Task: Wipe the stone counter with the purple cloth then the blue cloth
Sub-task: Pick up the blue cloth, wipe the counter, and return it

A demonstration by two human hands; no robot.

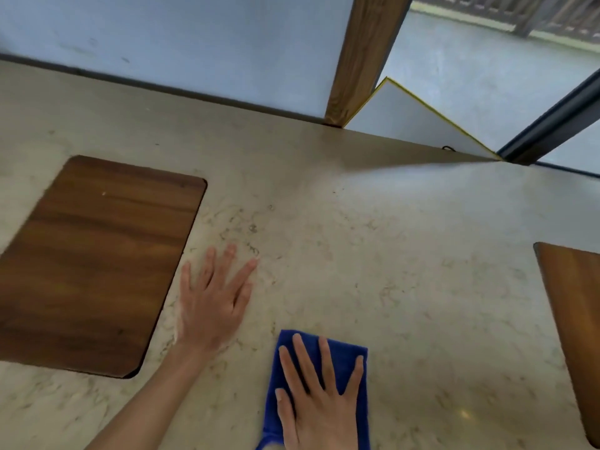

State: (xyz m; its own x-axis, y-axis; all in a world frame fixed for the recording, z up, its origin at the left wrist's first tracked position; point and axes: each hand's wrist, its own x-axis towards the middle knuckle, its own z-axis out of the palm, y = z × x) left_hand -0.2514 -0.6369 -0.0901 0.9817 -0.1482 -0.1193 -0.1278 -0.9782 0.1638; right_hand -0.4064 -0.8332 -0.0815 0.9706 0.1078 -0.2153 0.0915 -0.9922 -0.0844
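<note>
The stone counter (373,241) is beige with faint veining and fills most of the view. A folded blue cloth (344,358) lies flat on it near the bottom centre. My right hand (319,404) presses down on the blue cloth with fingers spread, palm flat. My left hand (214,300) rests flat on the bare stone to the left of the cloth, fingers apart, holding nothing. No purple cloth is in view.
A dark wooden board (94,261) is set into the counter at the left, just beside my left hand. Another wooden board (574,313) sits at the right edge. A wall and a wooden post (360,60) bound the counter's far side.
</note>
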